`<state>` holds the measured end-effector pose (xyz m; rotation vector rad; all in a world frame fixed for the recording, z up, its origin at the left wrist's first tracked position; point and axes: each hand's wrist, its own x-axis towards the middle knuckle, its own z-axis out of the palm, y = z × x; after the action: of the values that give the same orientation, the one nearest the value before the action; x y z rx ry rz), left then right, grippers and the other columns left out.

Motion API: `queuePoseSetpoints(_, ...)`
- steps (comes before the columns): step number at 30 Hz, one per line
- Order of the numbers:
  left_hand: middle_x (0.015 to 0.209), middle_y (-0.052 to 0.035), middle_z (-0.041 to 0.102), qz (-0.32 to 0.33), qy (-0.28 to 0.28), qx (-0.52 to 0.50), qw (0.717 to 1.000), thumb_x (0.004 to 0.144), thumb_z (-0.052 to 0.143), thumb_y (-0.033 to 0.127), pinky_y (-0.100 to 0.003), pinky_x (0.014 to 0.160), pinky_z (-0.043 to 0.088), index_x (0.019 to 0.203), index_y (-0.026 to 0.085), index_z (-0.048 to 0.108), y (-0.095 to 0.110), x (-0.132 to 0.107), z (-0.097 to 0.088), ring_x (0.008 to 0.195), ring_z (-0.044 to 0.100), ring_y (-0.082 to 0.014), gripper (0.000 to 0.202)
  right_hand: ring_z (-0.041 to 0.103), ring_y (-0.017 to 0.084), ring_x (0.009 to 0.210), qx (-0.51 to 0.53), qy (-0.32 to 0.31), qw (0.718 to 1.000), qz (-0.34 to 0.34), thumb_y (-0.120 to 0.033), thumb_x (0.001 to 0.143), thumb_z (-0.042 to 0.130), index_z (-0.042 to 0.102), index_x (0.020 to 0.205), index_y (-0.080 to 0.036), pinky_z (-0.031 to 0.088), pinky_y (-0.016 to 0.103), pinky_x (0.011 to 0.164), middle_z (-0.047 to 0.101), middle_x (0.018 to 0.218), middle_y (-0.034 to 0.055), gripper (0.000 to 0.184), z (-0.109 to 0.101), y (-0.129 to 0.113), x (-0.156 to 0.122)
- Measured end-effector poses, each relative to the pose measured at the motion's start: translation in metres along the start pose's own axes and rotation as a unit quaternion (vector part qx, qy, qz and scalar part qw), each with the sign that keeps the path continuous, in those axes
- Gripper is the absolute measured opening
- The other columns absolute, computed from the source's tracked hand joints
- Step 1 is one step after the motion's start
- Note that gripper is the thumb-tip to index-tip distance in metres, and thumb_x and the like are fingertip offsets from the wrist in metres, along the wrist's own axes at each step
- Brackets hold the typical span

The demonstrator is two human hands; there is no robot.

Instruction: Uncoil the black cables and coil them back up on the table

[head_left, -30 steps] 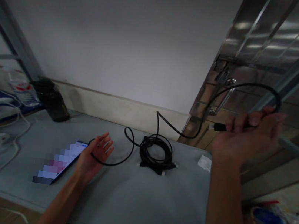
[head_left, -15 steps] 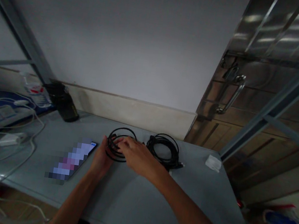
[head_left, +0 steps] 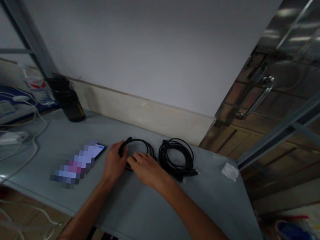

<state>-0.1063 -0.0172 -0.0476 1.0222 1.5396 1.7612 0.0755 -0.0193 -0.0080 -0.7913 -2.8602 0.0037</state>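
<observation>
A loosely looped black cable (head_left: 141, 141) lies between my two hands near the middle of the desk. My left hand (head_left: 115, 160) is closed round its left side, where a thicker black part sticks up past the fingers. With its fingers bent together, my right hand (head_left: 144, 168) grips the near side of the same loop. Just right of that hand lies a second coiled black cable (head_left: 176, 158), untouched, its plug end pointing right. Part of the loop is hidden behind my right fingers.
On the grey desk (head_left: 140, 213) are a phone (head_left: 78, 164) to the left and a crumpled white paper (head_left: 230, 171) to the right. A black bottle (head_left: 66, 100) stands at the back left. White cables and a white charger (head_left: 11, 138) crowd the left end. A metal frame post (head_left: 277, 139) rises at right.
The cable loop has come down toward the desk and lies wider and flatter. My left hand has turned to grip its left side from above; my right hand stays on the loop.
</observation>
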Motion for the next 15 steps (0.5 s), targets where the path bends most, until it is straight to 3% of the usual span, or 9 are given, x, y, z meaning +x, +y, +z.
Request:
queuePoseSetpoints(6, 0.125, -0.0132, 0.07, 0.03, -0.018, 0.061, 0.997, 0.085, 0.075, 0.011, -0.047, 0.133, 0.035, 0.109, 0.023, 0.078, 0.006, -0.002, -0.001, 0.142, 0.057, -0.0358, 0.026, 0.072, 0.026, 0.111, 0.04, -0.027, 0.998, 0.029, -0.004, 0.106, 0.057, 0.065, 0.133, -0.013, 0.06, 0.04, 0.097, 0.069, 0.132, 0.0153, 0.029, -0.029, 0.01, -0.006)
queuePoseSetpoints(10, 0.119, -0.0113, 0.067, 0.072, -0.017, 0.054, 0.996, 0.084, 0.083, 0.015, -0.046, 0.134, 0.031, 0.11, 0.024, 0.08, 0.007, -0.003, -0.002, 0.136, 0.058, -0.0364, 0.028, 0.072, 0.028, 0.115, 0.04, -0.015, 0.994, 0.096, -0.021, 0.109, 0.07, 0.067, 0.129, -0.013, 0.058, 0.041, 0.099, 0.07, 0.132, 0.0178, 0.022, -0.065, 0.037, -0.022)
queuePoseSetpoints(12, 0.12, -0.0116, 0.066, 0.104, -0.01, 0.066, 0.992, 0.085, 0.087, 0.022, -0.046, 0.134, 0.032, 0.114, 0.024, 0.081, 0.007, -0.004, -0.003, 0.134, 0.058, -0.0366, 0.03, 0.072, 0.03, 0.118, 0.025, -0.021, 0.989, 0.145, -0.033, 0.108, 0.074, 0.068, 0.128, -0.013, 0.057, 0.042, 0.101, 0.072, 0.13, 0.0188, 0.029, -0.083, 0.053, -0.034)
queuePoseSetpoints(15, 0.126, -0.0125, 0.066, 0.158, 0.006, 0.135, 0.978, 0.093, 0.079, 0.034, -0.05, 0.13, 0.038, 0.124, 0.023, 0.077, 0.007, -0.003, -0.004, 0.13, 0.06, -0.0361, 0.033, 0.072, 0.034, 0.124, 0.01, -0.087, 0.971, 0.222, -0.049, 0.105, 0.078, 0.072, 0.129, -0.012, 0.057, 0.041, 0.103, 0.074, 0.132, 0.0207, 0.045, -0.099, 0.073, -0.051)
